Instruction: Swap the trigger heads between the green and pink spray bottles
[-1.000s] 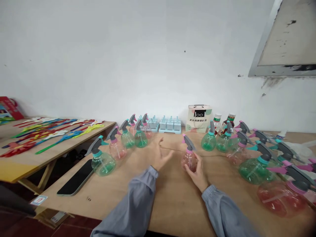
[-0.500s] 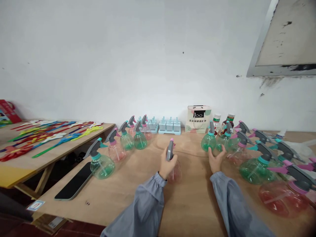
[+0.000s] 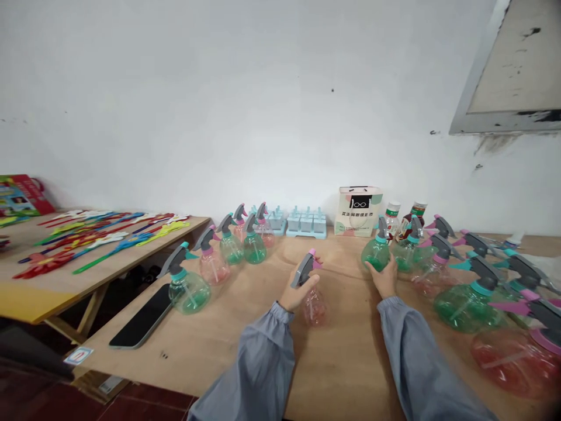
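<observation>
Near the middle of the wooden table (image 3: 245, 327), my left hand (image 3: 298, 287) is wrapped round the neck of a pink spray bottle (image 3: 314, 308) with a grey and pink trigger head. The bottle stands upright or nearly so. My right hand (image 3: 384, 276) has its thumb and fingers round the lower body of a green spray bottle (image 3: 375, 254) with a grey and teal head. More green and pink spray bottles (image 3: 467, 304) stand close together at the right. Several others (image 3: 188, 290) form a slanting row on the left.
A black phone (image 3: 142, 318) lies at the table's left edge. Light blue molds (image 3: 306, 224), a paper bag (image 3: 357, 213) and two labelled bottles (image 3: 392, 219) stand by the wall. Colourful hand-shaped sticks (image 3: 105, 248) cover another table at the left.
My right hand has closed round the green bottle, having been open beside it. The pink bottle's head has turned in my left hand. The view has shifted slightly left.
</observation>
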The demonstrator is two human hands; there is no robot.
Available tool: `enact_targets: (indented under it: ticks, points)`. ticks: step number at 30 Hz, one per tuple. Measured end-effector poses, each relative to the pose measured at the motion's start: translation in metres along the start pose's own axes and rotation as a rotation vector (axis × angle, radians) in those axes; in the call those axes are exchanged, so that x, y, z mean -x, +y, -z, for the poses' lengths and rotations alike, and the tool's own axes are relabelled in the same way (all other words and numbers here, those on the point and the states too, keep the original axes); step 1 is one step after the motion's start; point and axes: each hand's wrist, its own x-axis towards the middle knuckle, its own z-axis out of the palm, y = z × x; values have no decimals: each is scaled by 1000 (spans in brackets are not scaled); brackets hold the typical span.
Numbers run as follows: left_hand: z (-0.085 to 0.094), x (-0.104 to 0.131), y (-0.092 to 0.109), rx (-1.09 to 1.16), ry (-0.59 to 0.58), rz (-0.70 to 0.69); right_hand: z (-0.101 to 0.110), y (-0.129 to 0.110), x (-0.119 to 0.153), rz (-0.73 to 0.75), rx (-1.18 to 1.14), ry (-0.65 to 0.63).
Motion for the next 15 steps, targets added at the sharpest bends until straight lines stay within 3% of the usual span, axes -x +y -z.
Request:
enact_targets:
  ticks: [4,8,12,15]
  points:
    - [-2,-2,2,-57,-80,17,11,-7,21,-10,73,26]
    - [1,-6,-1,-2,-1,72,29,-15,50,16,98,-45]
    - [8,-9,-2,80,129,263,40,-17,71,26,-76,-168]
    - [9,-9,3,294,107,395,40,-18,77,-3,-174,-224]
